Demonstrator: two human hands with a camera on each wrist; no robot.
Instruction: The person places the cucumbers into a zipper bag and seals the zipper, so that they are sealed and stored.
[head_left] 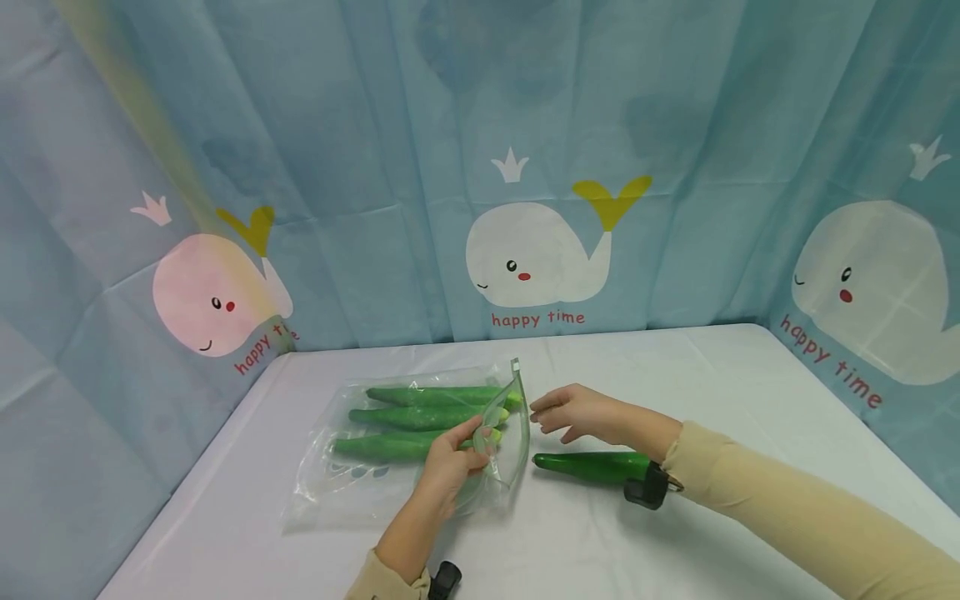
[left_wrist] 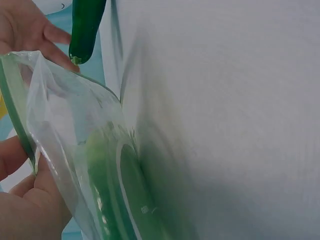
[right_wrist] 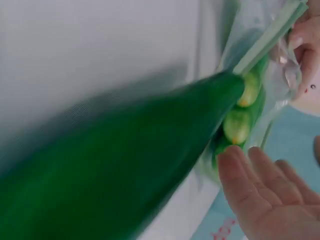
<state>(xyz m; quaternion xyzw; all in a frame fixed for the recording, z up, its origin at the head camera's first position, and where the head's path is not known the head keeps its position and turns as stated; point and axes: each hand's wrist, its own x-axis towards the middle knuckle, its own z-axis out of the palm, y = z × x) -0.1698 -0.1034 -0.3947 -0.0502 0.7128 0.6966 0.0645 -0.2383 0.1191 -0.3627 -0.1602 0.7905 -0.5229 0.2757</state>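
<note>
A clear zip bag (head_left: 315, 500) with a green zip edge lies on the table, its mouth to the right. Inside it are three green cucumbers (head_left: 420, 418), side by side. My left hand (head_left: 448, 468) pinches the bag near its mouth between thumb and fingers, and in the left wrist view the zip edge is lifted. Just right of the mouth is my right hand (head_left: 581, 414), fingers extended and holding nothing. Another cucumber (head_left: 588, 466) lies outside the bag, below the right hand; the right wrist and its camera partly hide it. The right wrist view shows this cucumber (right_wrist: 125, 150) large and close.
A white cloth (head_left: 675, 375) covers the table. Behind and at both sides hangs a light blue curtain (head_left: 360, 275) with printed whales. Black wrist cameras (head_left: 647, 487) sit on both forearms, the right one close beside the loose cucumber.
</note>
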